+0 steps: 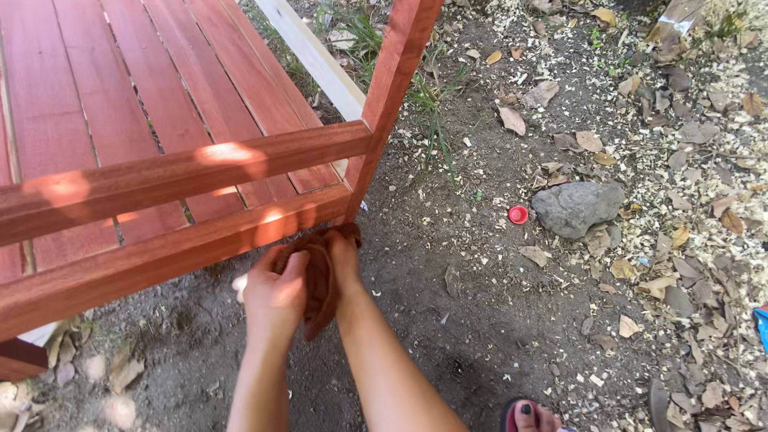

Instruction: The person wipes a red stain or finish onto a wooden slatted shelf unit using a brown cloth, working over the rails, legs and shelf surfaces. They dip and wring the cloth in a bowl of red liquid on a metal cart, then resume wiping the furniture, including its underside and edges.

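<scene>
Wooden frame (160, 172), red-brown slats and rails: cut off at the left and top edges, full shape not shown. Pale plank (316, 60) behind it at 12 o'clock, partly hidden by the upright leg (392, 88). Left hand (274, 296) and right hand (344, 260): close together, both closed on a brown cloth (320, 276), bunched and pressed at the foot of the leg under the lower rail; fingers partly hidden by the folds. Bare dirt ground (480, 320) lies open toward 3 o'clock. Red cap (518, 214) just beside a grey stone (578, 208). Painted toes (532, 418) at 6 o'clock, cut off.
</scene>
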Motion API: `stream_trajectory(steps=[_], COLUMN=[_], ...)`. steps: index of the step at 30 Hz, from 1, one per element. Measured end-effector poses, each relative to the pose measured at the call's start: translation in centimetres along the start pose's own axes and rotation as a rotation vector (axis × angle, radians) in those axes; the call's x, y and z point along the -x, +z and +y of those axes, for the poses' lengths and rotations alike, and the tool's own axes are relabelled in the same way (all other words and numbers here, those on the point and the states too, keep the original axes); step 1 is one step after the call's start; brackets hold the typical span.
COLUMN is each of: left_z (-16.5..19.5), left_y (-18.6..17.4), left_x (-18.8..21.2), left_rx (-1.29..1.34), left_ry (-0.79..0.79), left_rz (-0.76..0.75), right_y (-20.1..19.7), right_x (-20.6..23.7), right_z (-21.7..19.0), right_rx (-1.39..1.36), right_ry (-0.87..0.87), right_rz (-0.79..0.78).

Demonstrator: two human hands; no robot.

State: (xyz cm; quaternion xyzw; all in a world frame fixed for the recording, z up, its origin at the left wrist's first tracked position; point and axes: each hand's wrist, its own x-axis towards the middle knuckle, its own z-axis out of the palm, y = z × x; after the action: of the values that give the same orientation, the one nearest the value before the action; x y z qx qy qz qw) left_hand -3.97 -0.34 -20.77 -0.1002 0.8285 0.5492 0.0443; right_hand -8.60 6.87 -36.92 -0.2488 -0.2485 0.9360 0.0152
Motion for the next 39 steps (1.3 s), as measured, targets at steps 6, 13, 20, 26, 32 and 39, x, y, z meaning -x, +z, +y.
stream_trajectory(steps=[6,13,20,26,32,39], left_z=[0.1,1.3,2.1,3.4,3.2,-0.3], left_y=[-0.9,-0.6,-2.0,-0.9,-2.4,-0.8], left_x=[-0.1,1.0,1.8,2.0,1.9,0.9], left_rx=[-0.103,-0.002,-0.054,0.049,0.202,-0.136], left_ry=[0.016,0.108,0.066,0.099,0.180,-0.008], left_rz=[0.049,0.038,0.045,-0.013,-0.032,-0.048], right_y=[-0.5,0.1,1.1,3.1,4.1,1.1], right_x=[-0.5,-0.2,1.8,2.8,2.6,3.1], right_z=[-0.1,0.0,-1.1,-4.1,-5.3,-1.5], right_rx=[0.217,0.074,0.161,0.148,0.318,0.067], right_ry=[-0.106,-0.046,-0.076,-0.163,-0.407,-0.146], right_rz=[0.038,0.157,0.095,0.084,0.005,0.062])
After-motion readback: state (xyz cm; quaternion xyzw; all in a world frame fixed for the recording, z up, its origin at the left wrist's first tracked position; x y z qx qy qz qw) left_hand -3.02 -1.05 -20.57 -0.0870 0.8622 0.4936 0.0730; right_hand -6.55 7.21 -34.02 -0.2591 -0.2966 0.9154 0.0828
